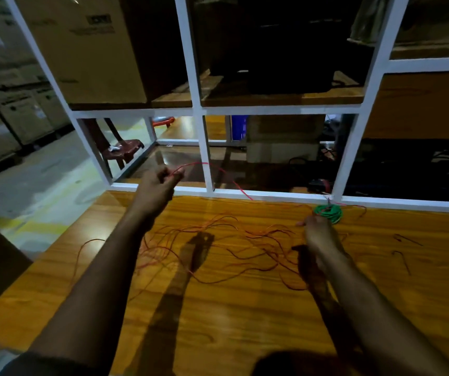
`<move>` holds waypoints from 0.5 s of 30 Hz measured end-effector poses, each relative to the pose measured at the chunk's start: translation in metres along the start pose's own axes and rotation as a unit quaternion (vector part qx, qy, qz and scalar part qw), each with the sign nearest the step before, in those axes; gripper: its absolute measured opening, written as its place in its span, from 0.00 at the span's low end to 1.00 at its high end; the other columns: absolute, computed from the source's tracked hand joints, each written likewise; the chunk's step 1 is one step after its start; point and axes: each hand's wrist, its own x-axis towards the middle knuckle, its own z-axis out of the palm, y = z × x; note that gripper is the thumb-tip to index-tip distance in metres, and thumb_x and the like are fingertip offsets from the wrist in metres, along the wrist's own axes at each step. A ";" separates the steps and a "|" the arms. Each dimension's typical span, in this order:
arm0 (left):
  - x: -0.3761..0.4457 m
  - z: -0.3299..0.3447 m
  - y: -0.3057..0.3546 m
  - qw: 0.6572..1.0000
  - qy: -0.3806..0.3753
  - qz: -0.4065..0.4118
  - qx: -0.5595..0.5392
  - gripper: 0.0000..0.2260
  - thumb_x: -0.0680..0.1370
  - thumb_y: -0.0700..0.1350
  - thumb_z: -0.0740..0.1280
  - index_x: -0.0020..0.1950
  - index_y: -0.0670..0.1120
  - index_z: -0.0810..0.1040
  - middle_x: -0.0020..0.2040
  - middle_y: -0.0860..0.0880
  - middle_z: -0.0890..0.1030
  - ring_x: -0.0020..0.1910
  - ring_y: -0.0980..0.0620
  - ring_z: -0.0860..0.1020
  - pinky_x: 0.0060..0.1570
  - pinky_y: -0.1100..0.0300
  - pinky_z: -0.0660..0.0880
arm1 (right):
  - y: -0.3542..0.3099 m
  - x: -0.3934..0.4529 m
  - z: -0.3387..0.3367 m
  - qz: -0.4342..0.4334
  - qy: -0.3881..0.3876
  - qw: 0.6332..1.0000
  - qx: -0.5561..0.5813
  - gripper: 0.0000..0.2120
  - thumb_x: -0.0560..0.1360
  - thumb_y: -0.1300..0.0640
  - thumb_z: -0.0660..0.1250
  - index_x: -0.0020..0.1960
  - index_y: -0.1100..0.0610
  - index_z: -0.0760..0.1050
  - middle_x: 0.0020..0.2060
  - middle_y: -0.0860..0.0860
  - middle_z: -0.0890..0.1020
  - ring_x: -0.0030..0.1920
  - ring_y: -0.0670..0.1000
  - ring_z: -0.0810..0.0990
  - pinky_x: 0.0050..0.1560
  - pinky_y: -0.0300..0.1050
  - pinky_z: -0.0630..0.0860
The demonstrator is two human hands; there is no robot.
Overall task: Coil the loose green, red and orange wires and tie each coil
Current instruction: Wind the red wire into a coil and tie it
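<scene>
Glossy wooden table (245, 316)

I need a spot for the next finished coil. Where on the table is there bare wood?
Bare wood runs along the near table edge between the forearms, and at far right beyond two short wire pieces. The middle is crowded with loose red and orange wires, and the green coil takes the far edge by the right hand.

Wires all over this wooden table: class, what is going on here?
A person is sorting loose wire on a wooden table. The left hand is raised and pinches a red wire, which runs back down to the table. The right hand rests low beside a green coil, already wound. A tangle of orange wire lies uncoiled between the arms.
</scene>
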 end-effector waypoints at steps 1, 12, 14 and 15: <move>0.002 0.006 0.004 1.000 -0.023 0.003 0.007 0.10 0.83 0.50 0.62 0.53 0.45 0.77 0.42 0.48 0.75 0.37 0.54 0.71 0.36 0.59 0.68 | 0.004 -0.005 0.009 -0.007 -0.041 0.998 -0.042 0.14 0.85 0.53 0.53 0.53 0.57 0.75 0.42 0.54 0.76 0.40 0.51 0.73 0.40 0.47 0.69; 0.005 0.057 0.034 0.970 -0.240 0.027 0.004 0.16 0.86 0.49 0.53 0.58 0.45 0.79 0.40 0.53 0.71 0.32 0.57 0.65 0.29 0.64 0.63 | -0.043 -0.056 -0.018 -0.165 -0.127 0.851 -0.483 0.23 0.78 0.36 0.62 0.39 0.55 0.77 0.36 0.52 0.81 0.40 0.52 0.79 0.42 0.49 0.75; 0.007 0.063 0.042 0.961 -0.272 0.030 0.036 0.16 0.86 0.47 0.54 0.56 0.44 0.80 0.39 0.54 0.71 0.29 0.59 0.67 0.28 0.66 0.62 | -0.058 -0.065 -0.021 -0.279 -0.082 0.887 -0.358 0.18 0.77 0.39 0.65 0.38 0.52 0.77 0.33 0.49 0.80 0.36 0.50 0.78 0.38 0.50 0.76; 0.008 0.067 0.044 0.953 -0.295 0.033 0.064 0.16 0.86 0.47 0.55 0.55 0.44 0.81 0.40 0.55 0.72 0.29 0.61 0.69 0.27 0.68 0.63 | -0.065 -0.070 -0.020 -0.332 -0.051 0.895 -0.292 0.14 0.76 0.41 0.67 0.38 0.50 0.76 0.32 0.47 0.78 0.35 0.47 0.77 0.36 0.49 0.75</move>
